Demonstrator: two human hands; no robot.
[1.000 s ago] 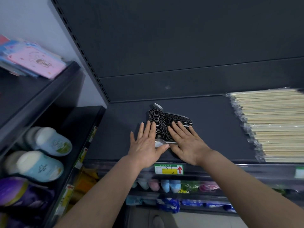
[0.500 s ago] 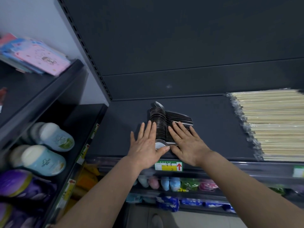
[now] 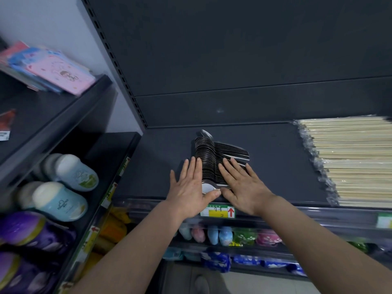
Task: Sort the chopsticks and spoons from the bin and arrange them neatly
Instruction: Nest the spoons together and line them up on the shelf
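We are pressing both hands, fingers straight and flat, against a tight row of thin, glossy dark spoons [image 3: 206,153]: the left hand [image 3: 188,187] beside the rounded bowls, the right hand [image 3: 244,185] over the handles. The row is lying near the front lip of a matte dark shelf [image 3: 275,162]. Pale wooden chopsticks [image 3: 356,158] in crinkly clear wrap are lying well apart on the right, with bare shelf between.

Dark metal shelving [image 3: 275,162] with a perforated upright [image 3: 118,73], pale wall [image 3: 53,24] behind, light floor [image 3: 254,283] below.
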